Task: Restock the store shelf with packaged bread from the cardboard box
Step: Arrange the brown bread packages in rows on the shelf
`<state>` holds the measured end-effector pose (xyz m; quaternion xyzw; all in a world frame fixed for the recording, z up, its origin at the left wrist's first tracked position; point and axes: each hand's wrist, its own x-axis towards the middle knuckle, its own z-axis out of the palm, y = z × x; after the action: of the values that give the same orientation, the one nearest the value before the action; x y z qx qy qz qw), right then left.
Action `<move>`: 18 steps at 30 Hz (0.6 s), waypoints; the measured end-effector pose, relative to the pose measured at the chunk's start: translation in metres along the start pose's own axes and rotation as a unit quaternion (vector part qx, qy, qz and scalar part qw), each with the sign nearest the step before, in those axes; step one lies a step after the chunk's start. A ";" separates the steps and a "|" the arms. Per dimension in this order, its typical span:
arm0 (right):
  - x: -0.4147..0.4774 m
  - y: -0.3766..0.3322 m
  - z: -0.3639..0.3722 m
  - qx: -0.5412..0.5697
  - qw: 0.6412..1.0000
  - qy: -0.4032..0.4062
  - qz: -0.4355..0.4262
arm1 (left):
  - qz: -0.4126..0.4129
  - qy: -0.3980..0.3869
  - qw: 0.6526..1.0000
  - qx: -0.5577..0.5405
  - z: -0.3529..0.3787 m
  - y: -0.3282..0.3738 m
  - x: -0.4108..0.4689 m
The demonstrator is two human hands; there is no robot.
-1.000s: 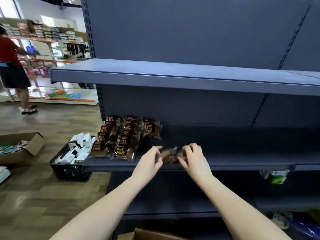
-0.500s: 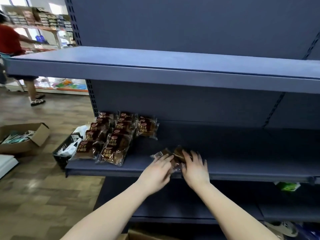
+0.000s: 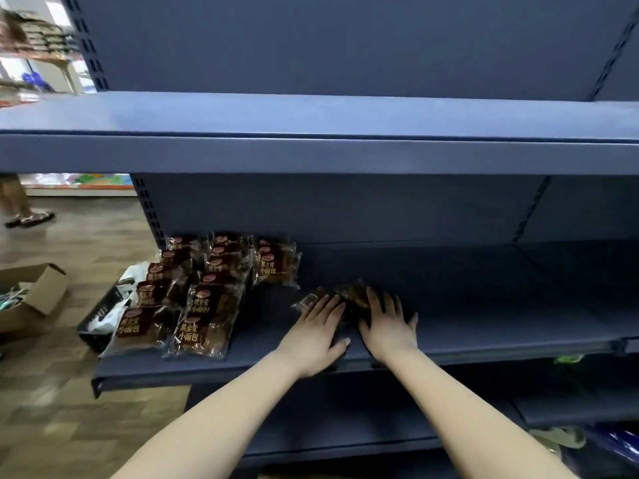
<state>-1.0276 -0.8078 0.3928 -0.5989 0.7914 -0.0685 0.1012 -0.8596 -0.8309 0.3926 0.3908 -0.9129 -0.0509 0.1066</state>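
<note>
Both my hands lie flat on a small pile of brown bread packets on the dark blue middle shelf. My left hand covers the left part of the pile with straight fingers. My right hand presses the right part, fingers spread. Most of the pile is hidden under my hands. Rows of brown packaged bread with gold lettering fill the shelf's left end. Only a sliver of the cardboard box shows at the bottom edge.
An upper shelf juts out above the hands. To the left on the wooden floor stand a black crate with white packets and an open carton. A person's legs are at far left. Lower shelves hold a few items at right.
The packets went from being pinched between my fingertips above the shelf edge to lying on the shelf under both flattened hands. The camera has moved closer and to the right.
</note>
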 end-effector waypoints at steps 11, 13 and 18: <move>0.012 -0.016 -0.013 -0.014 0.999 -0.026 0.036 | 0.079 -0.071 0.993 -0.060 -0.018 -0.037 0.024; 0.010 -0.020 -0.018 -0.026 0.999 0.020 -0.001 | 0.064 -0.062 0.993 -0.075 -0.021 -0.045 0.022; 0.007 -0.052 -0.028 0.000 0.983 0.144 -0.113 | 0.018 -0.092 0.995 -0.038 -0.026 -0.077 0.014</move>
<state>-0.9878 -0.8289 0.4315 -0.6683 0.7250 -0.1650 -0.0219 -0.8088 -0.8944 0.4068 0.3640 -0.9230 -0.1194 0.0376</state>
